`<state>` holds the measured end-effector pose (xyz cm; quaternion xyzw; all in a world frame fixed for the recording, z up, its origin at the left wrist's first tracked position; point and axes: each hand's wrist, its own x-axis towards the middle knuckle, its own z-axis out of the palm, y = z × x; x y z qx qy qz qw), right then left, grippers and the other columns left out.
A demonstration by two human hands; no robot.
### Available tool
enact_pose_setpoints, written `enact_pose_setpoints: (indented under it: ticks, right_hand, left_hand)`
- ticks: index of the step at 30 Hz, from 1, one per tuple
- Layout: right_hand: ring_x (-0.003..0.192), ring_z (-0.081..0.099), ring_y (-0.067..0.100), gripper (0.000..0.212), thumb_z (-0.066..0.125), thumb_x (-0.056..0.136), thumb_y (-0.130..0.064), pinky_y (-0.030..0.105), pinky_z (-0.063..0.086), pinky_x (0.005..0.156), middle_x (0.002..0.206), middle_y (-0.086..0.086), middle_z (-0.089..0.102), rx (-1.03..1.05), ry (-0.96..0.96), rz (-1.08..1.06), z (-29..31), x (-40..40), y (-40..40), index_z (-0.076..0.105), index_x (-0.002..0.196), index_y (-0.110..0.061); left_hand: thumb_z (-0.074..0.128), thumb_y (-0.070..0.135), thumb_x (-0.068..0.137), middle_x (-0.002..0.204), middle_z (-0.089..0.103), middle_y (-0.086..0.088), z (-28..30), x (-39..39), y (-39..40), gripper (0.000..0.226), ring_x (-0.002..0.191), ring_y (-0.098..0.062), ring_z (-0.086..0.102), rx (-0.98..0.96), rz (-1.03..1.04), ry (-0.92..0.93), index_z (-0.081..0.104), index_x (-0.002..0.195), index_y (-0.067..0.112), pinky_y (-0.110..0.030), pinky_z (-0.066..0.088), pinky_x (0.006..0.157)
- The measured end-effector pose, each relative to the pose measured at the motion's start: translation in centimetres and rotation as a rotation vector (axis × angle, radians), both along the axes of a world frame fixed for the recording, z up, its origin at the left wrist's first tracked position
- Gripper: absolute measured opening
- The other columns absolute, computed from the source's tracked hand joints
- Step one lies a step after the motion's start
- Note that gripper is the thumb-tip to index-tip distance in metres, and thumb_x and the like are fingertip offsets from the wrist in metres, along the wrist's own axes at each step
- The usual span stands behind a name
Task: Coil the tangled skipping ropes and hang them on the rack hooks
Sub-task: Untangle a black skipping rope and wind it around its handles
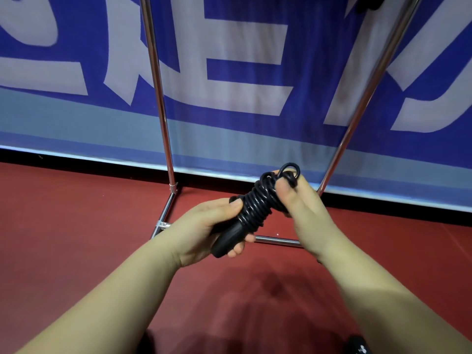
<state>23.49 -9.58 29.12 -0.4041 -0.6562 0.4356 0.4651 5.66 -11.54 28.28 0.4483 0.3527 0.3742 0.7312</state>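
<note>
A black skipping rope (255,208) is wound in tight turns around its own black handles, making a short bundle held slantwise in front of me. My left hand (204,231) grips the lower handle end. My right hand (301,200) pinches the upper end, where a small loop of cord sticks out above the thumb. The chrome rack (159,98) stands just behind, with two upright poles and a base bar on the floor. Its hooks are out of view above.
A blue banner (242,72) with large pale lettering runs behind the rack. The floor (76,226) is red sports matting. A dark object (367,3) hangs at the top right edge, and another black item (358,346) lies at the bottom edge.
</note>
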Motion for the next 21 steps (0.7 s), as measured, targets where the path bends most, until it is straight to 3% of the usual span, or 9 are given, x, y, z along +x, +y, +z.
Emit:
enact_pose_setpoints:
  ticks: [2,6,10,12,15,17,19,21]
  right_hand:
    - [0.072,0.051,-0.005,0.042,0.052,0.067,-0.063,0.015,0.043,0.073,0.078,-0.015,0.055,-0.010,-0.100,-0.034,-0.2,0.2,0.1,0.052,0.084,-0.024]
    - [0.074,0.052,-0.001,0.047,0.047,0.065,-0.072,0.023,0.043,0.075,0.078,-0.016,0.056,-0.056,-0.295,-0.113,-1.0,0.5,0.3,0.050,0.082,-0.029]
    - [0.077,0.055,0.006,0.052,0.050,0.078,-0.072,0.020,0.039,0.069,0.080,-0.013,0.059,-0.105,-0.327,-0.228,-1.4,0.4,0.4,0.057,0.090,-0.022]
    - [0.067,0.053,0.005,0.044,0.049,0.084,-0.063,0.022,0.037,0.062,0.070,-0.010,0.058,-0.138,-0.326,-0.284,-1.6,0.2,0.4,0.059,0.081,-0.020]
    - [0.049,0.045,0.003,0.044,0.050,0.088,-0.055,0.019,0.033,0.053,0.048,-0.012,0.048,-0.173,-0.287,-0.301,-1.5,0.1,0.5,0.049,0.056,-0.024]
    - [0.046,0.045,-0.002,0.045,0.051,0.089,-0.051,0.012,0.033,0.050,0.041,-0.018,0.047,-0.159,-0.233,-0.277,-1.3,0.2,0.5,0.048,0.051,-0.027]
    - [0.050,0.048,-0.004,0.043,0.052,0.085,-0.057,0.009,0.034,0.054,0.048,-0.021,0.052,-0.131,-0.217,-0.216,-1.3,0.2,0.5,0.056,0.057,-0.025]
    - [0.064,0.056,0.000,0.049,0.057,0.077,-0.068,0.020,0.044,0.068,0.064,-0.014,0.063,-0.111,-0.206,-0.108,-1.5,-0.1,0.5,0.064,0.069,-0.020]
  left_hand:
    - [0.057,0.031,0.080,0.067,0.064,-0.015,0.1,-0.2,-0.2,0.034,0.047,-0.022,0.055,0.088,0.056,0.110,0.058,0.097,0.001,-0.024,0.045,0.047]
    - [0.066,0.022,0.081,0.068,0.066,-0.013,0.2,-0.3,-0.6,0.019,0.049,-0.022,0.058,0.254,0.122,0.295,0.065,0.096,0.011,-0.024,0.047,0.049]
    - [0.066,0.010,0.087,0.065,0.067,0.001,0.2,0.6,-1.0,0.017,0.049,-0.014,0.058,0.346,0.216,0.399,0.065,0.100,0.020,-0.021,0.047,0.048]
    - [0.072,0.019,0.084,0.072,0.070,0.003,-0.6,1.1,-0.9,0.023,0.051,-0.015,0.060,0.433,0.288,0.513,0.065,0.104,0.028,-0.028,0.051,0.055]
    - [0.072,0.038,0.076,0.078,0.072,0.007,-1.7,1.5,-0.9,0.034,0.053,-0.015,0.062,0.534,0.356,0.666,0.063,0.108,0.038,-0.031,0.054,0.063]
    - [0.073,0.034,0.080,0.079,0.072,0.006,-1.4,1.6,-1.0,0.030,0.057,-0.017,0.063,0.495,0.337,0.618,0.063,0.108,0.034,-0.029,0.054,0.061]
    - [0.070,0.024,0.086,0.079,0.071,0.000,-0.6,1.4,-0.9,0.025,0.062,-0.021,0.064,0.314,0.228,0.492,0.062,0.109,0.021,-0.029,0.055,0.060]
    - [0.070,0.037,0.080,0.079,0.068,-0.011,0.0,0.9,-0.6,0.037,0.066,-0.024,0.066,0.026,0.023,0.312,0.063,0.107,0.012,-0.031,0.055,0.062]
